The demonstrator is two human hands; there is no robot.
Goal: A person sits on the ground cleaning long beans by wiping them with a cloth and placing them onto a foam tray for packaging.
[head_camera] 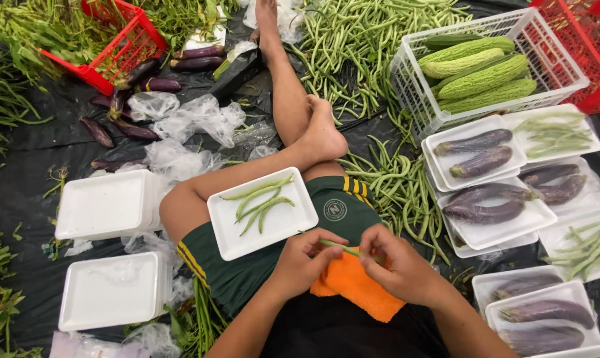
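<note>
Green bean (336,247) lies crosswise over the lap, long axis left to right, above the orange cloth (356,285). Left hand (304,260) and right hand (396,263) each pinch one end, equally near.

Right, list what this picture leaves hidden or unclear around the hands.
- Green bean, head view: both ends hidden inside the left hand and right hand; its length is unknown.
- Orange cloth: edges covered by both hands.
- Lowest eggplant tray: cut off by the bottom edge.
- Red crate: cut off at the top right corner.
</note>
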